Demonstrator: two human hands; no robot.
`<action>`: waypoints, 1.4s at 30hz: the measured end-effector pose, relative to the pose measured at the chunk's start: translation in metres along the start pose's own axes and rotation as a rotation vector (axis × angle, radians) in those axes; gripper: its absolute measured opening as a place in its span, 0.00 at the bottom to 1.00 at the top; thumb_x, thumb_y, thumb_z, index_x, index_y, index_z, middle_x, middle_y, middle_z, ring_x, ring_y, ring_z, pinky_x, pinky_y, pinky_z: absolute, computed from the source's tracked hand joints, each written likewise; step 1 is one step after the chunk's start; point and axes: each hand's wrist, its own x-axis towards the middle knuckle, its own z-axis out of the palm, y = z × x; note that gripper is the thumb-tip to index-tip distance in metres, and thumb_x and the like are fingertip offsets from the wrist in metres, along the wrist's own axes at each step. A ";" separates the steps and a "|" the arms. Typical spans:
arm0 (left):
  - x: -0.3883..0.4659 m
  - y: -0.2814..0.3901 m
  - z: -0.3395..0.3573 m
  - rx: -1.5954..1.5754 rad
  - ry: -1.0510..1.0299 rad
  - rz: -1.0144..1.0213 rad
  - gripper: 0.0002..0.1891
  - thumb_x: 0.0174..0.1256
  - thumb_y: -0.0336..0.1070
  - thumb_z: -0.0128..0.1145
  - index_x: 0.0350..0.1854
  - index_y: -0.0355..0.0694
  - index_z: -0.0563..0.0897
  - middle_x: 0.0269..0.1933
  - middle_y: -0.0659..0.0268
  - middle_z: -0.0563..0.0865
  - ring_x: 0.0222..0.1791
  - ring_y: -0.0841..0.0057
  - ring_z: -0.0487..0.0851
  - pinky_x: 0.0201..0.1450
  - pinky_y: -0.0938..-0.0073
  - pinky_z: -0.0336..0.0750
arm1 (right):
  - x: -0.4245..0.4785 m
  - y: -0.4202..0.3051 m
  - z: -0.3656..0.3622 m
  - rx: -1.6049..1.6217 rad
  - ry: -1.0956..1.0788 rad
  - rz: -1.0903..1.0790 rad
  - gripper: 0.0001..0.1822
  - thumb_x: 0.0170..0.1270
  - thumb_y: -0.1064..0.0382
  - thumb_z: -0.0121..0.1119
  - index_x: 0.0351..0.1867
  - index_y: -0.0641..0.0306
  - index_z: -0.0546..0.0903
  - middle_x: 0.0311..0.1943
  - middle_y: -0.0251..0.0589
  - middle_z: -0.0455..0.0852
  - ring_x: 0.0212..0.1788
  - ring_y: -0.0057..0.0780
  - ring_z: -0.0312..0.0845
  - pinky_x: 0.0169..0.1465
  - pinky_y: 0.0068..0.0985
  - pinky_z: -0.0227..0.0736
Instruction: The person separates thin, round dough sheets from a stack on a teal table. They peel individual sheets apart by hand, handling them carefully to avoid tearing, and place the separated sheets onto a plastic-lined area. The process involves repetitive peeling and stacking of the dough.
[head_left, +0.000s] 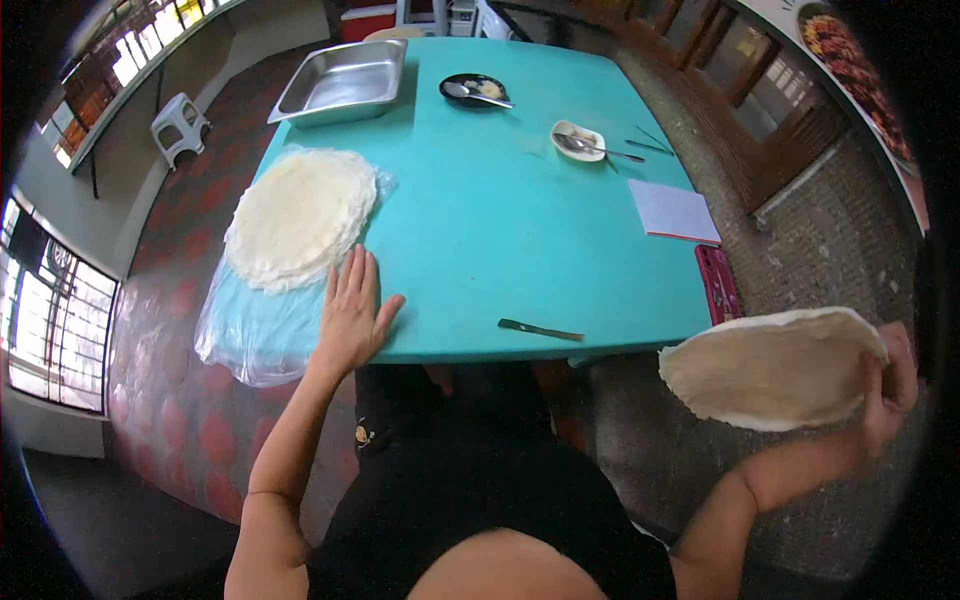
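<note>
My left hand (354, 304) lies flat on the turquoise table (480, 225), its fingertips at the lower right edge of a stack of thin, pale round wrappers (304, 214). The stack rests on a clear plastic sheet (255, 330) that hangs over the near edge. Off the table's right side, my right hand (889, 379) grips one thin round wrapper (772, 367) by its right edge; it hangs tilted and slightly curled in the air. A narrow dark green strip (540, 329) lies near the front edge, between my hands.
A steel pan (341, 79) stands at the back left. Beyond the middle are a black dish (454, 97) with a spoon and a white dish (571, 148) with spoons. White paper (673, 210) and a dark pink phone-like object (718, 283) lie along the right edge. A plastic stool (180, 127) stands left.
</note>
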 end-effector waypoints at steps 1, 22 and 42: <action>-0.002 0.007 0.001 -0.017 -0.010 0.001 0.40 0.70 0.58 0.42 0.70 0.24 0.54 0.72 0.41 0.53 0.75 0.52 0.47 0.75 0.55 0.41 | 0.004 0.002 0.003 0.001 -0.003 -0.025 0.03 0.63 0.75 0.51 0.37 0.69 0.76 0.34 0.39 0.73 0.36 0.25 0.67 0.40 0.21 0.60; -0.009 0.240 0.201 -0.936 -0.731 0.871 0.13 0.65 0.41 0.51 0.42 0.37 0.80 0.46 0.47 0.81 0.42 0.54 0.81 0.45 0.58 0.75 | 0.069 -0.054 0.067 0.115 -0.125 -0.052 0.09 0.43 0.68 0.61 0.28 0.68 0.81 0.23 0.45 0.78 0.27 0.34 0.72 0.31 0.26 0.65; -0.238 -0.061 0.241 -0.515 -0.696 -1.243 0.36 0.66 0.62 0.47 0.72 0.48 0.60 0.71 0.57 0.63 0.71 0.59 0.60 0.69 0.40 0.46 | 0.200 -0.036 0.475 0.790 -0.458 0.038 0.12 0.55 0.66 0.64 0.39 0.70 0.83 0.29 0.39 0.86 0.31 0.24 0.79 0.39 0.23 0.73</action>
